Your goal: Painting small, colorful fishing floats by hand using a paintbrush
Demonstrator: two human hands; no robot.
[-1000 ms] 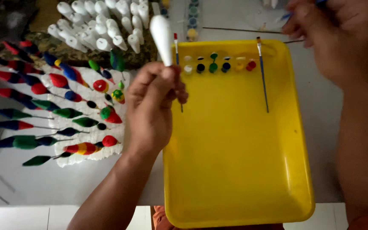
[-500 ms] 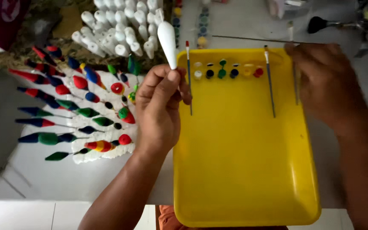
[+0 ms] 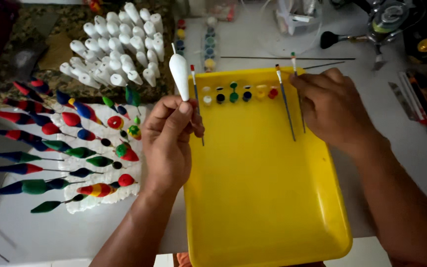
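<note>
White unpainted float [image 3: 179, 76] is gripped upright by left hand [image 3: 170, 141]; right hand [image 3: 331, 109] pinches a paintbrush [image 3: 298, 91] over the yellow tray [image 3: 263, 198].

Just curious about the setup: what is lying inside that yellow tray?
Inside the yellow tray: a row of small paint pots along its far edge and three thin brushes. The right hand covers part of one brush.

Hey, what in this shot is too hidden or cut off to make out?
- Head view: the right hand covers the paintbrush where they meet, so its grip is unclear.
- The lower end of the white float is hidden inside the left hand.
- The yellow tray hides the table beneath.
- The dark tools at right are blurred.
</note>
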